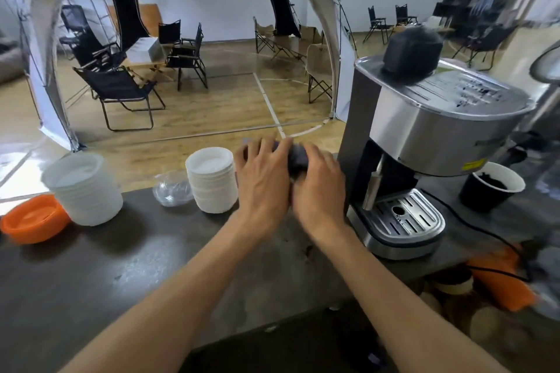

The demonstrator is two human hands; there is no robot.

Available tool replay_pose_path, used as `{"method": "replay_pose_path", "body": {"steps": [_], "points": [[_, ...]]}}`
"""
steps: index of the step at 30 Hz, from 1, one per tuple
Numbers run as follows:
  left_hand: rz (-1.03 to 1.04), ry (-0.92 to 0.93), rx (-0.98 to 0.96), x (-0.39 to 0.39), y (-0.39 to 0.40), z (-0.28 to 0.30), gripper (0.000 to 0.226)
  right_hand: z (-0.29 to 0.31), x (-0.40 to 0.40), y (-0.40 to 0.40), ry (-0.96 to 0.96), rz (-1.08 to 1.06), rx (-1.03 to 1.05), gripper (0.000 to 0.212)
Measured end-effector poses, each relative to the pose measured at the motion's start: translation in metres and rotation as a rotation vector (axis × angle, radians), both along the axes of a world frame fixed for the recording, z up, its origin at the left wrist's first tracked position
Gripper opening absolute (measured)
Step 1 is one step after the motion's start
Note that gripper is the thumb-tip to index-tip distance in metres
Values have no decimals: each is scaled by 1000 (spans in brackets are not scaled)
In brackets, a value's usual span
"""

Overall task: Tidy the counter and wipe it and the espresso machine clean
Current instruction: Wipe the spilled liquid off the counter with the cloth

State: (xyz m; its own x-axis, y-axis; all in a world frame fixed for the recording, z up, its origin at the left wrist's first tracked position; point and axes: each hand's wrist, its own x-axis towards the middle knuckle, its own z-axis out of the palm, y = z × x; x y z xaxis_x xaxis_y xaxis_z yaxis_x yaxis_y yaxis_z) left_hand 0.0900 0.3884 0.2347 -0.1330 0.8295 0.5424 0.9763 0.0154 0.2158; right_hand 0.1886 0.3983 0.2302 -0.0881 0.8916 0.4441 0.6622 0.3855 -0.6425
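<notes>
**Cloth in both hands, wiping not yet begun**

While both hands meet over the far side of the counter [127,266], I see the left hand [263,179] and right hand [318,188] closed together around a dark grey cloth [298,157], fingers curled over it as if bunching or folding it. How tightly they grip, I cannot tell through the blur.

I judge the task to be early. Dark specks lie on the counter near the espresso machine [424,130], its top plate looks smudged, and a dark object [412,53] sits on it. Two stacks of white lids [212,179] [83,188], an orange bowl [33,218], a clear plastic lid [172,188] and a black cup of grounds [491,188] are not cleared.

For room, the near middle of the counter is bare, good for broad strokes. The lid stack stands just beside my left hand, the machine just beside my right, and the counter's far edge runs directly under the hands. A black cable [472,227] trails right of the drip tray [406,215].
</notes>
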Motion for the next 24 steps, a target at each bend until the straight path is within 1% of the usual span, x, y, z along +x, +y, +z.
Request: {"method": "replay_pose_path", "body": {"steps": [1,3,6,8,10,12,14,17,20,24], "points": [[6,-23,5,0,24,-1,43,2,-7,20,67,-18,-25,51],[29,-30,-8,-4,64,-12,39,0,-15,57,138,-37,-68,47],[79,-54,-36,-13,98,-38,27,-18,-25,87,239,-63,-195,43],[38,-112,-34,-16,108,-58,21,-37,-31,97,241,-80,-216,42],[-1,-151,-30,-20,117,-72,20,-53,-36,106,217,-93,-175,41],[-39,-144,-49,-24,125,-79,26,-65,-37,115,118,-135,-116,41],[-58,-75,-139,-26,129,-86,36,-78,-36,121,-48,-177,-110,44],[-75,0,-347,-29,126,-97,44,-98,-30,120,-243,-149,-281,52],[-97,19,-409,-31,118,-95,42,-94,-24,117,-365,-67,-386,57],[-119,72,-454,-33,103,-86,39,-76,-14,105,-434,18,-403,50]]}}
